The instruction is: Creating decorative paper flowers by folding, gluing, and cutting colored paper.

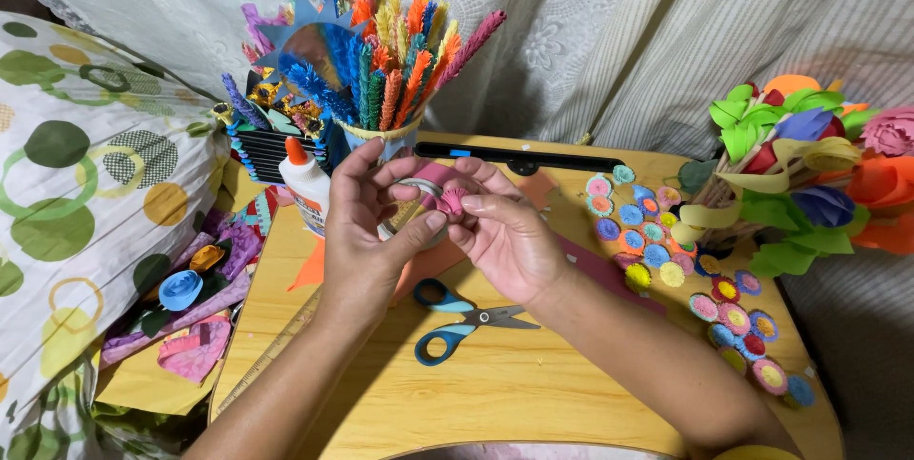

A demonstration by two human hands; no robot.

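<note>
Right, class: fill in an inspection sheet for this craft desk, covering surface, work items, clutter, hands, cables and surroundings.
Surface: wooden table, mostly bare near the front edge.
Work items: small pink paper roll pinched between both hands.
Clutter: scissors, glue bottle, cup of fringed paper sticks, rows of paper rosettes, ruler.
Hands: left hand and right hand both closed on the roll.
Cables: nothing seen.
Surroundings: spotted cushion, lace curtain, paper flower bouquet.
</note>
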